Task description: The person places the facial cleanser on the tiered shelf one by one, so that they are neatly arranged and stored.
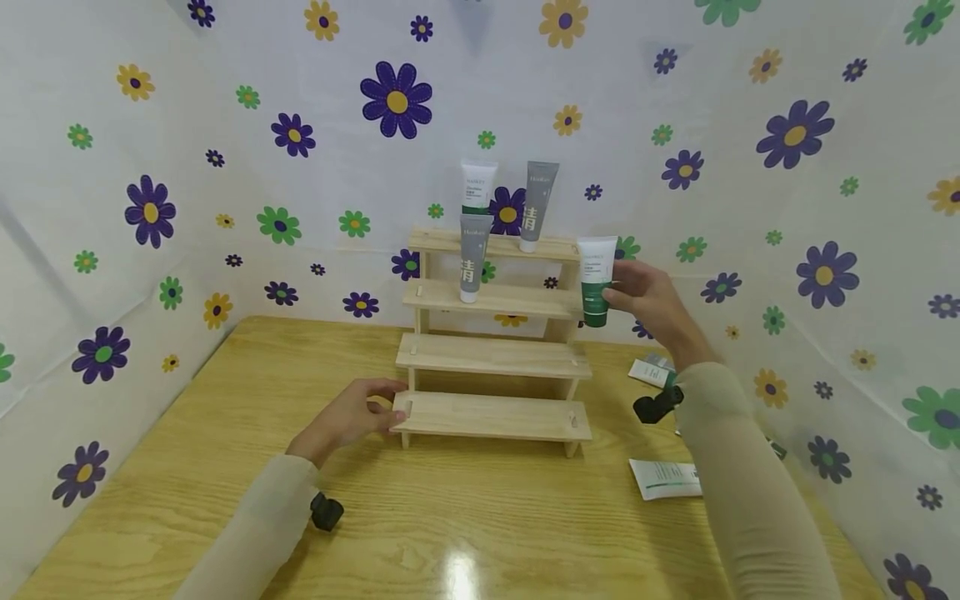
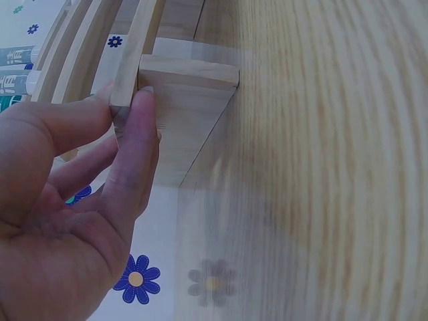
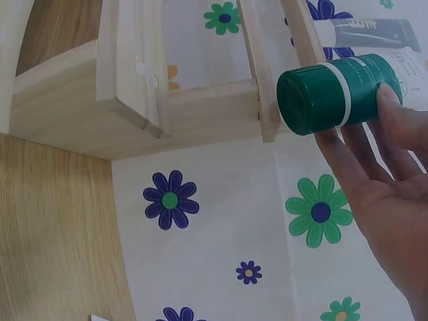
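A stepped wooden rack (image 1: 491, 356) stands on the table. At its lowest shelf, my left hand (image 1: 352, 419) pinches the left end between thumb and fingers; the left wrist view shows this grip (image 2: 87, 180) closely. Beside the upper right of the rack, my right hand (image 1: 651, 302) holds a white and green squeeze tube (image 1: 597, 279), cap down. In the right wrist view its green cap (image 3: 301, 100) points toward the rack. On the top shelf stand a white and green tube (image 1: 478, 185) and a grey tube (image 1: 537, 204). Another grey tube (image 1: 473, 257) stands one shelf lower.
A white tube (image 1: 663, 479) lies on the table at the right, partly behind my right forearm. Farther back lies another white and green tube (image 1: 651, 372) with a grey one by it. A flower-patterned cloth (image 1: 337, 167) hangs behind and along both sides.
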A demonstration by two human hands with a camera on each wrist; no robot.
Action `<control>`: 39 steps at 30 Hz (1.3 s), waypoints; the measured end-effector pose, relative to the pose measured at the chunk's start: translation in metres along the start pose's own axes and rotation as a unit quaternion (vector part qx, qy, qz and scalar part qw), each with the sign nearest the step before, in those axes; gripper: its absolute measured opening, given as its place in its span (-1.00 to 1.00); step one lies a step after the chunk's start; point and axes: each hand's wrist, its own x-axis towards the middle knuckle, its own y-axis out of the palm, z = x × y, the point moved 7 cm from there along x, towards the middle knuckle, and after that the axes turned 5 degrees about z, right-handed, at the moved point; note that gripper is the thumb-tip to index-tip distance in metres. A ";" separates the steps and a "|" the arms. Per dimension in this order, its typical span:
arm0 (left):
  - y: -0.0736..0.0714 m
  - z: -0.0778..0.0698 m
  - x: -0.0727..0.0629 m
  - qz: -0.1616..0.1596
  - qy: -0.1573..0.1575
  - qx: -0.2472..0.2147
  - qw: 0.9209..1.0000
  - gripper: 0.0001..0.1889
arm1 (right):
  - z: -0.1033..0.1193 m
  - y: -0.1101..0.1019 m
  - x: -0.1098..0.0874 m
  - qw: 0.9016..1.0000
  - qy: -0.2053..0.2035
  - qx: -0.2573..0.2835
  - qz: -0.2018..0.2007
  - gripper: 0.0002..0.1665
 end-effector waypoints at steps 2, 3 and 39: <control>0.000 0.000 0.000 0.000 -0.002 -0.001 1.000 -0.45 | 0.001 0.003 0.000 1.000 0.000 0.001 -0.001 -0.40; 0.000 0.000 0.000 0.000 -0.004 -0.001 1.000 -0.44 | 0.001 0.004 0.000 1.000 0.000 0.002 -0.002 -0.40; 0.001 0.000 0.000 -0.007 -0.003 0.007 1.000 -0.46 | 0.018 0.050 0.021 0.998 -0.029 0.060 -0.009 -0.40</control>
